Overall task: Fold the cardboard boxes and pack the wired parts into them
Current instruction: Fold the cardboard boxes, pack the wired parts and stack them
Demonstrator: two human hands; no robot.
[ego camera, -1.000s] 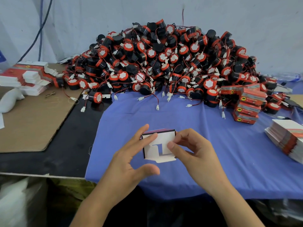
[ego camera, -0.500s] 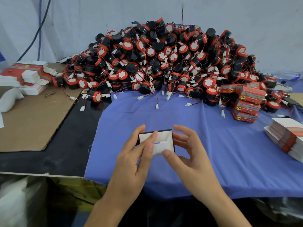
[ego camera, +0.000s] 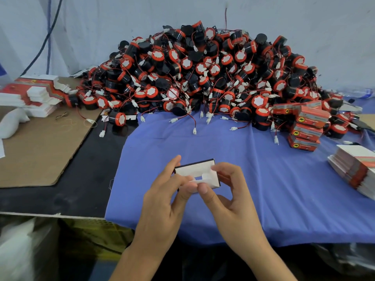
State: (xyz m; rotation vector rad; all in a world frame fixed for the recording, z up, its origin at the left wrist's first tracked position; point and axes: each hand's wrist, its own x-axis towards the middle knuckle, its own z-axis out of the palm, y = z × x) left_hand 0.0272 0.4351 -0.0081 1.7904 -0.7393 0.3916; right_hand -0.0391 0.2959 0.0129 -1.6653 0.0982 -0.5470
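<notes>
Head view, only one.

- Box (ego camera: pixel 195 172): small cardboard, held just above the blue cloth (ego camera: pixel 274 189), dead centre in front of me. White inside faces me. Long axis runs approx 9-to-3, right end tipped slightly away.
- L hand (ego camera: pixel 162 203): at box's 9 end, fingers curled round behind it, thumb pressing the near flap.
- R hand (ego camera: pixel 231 197): at the 3 end, fingers bent over the top corner, thumb meeting L thumb on the near flap. Both hands grip the box; neither is free.
- Flaps look half tucked, so I judge the fold isn't finished. No part inside that I can see.
- Pile of wired parts (ego camera: pixel 203 78): at 12 from the box, well apart, near edge spilling onto the cloth. Both hands approx equal reach; L wraps more of the box, so prob R goes for a part.
- Packed boxes (ego camera: pixel 306 126) at 2; flat blanks (ego camera: pixel 357 169) at 3, more flat blanks (ego camera: pixel 30 94) at 10.
</notes>
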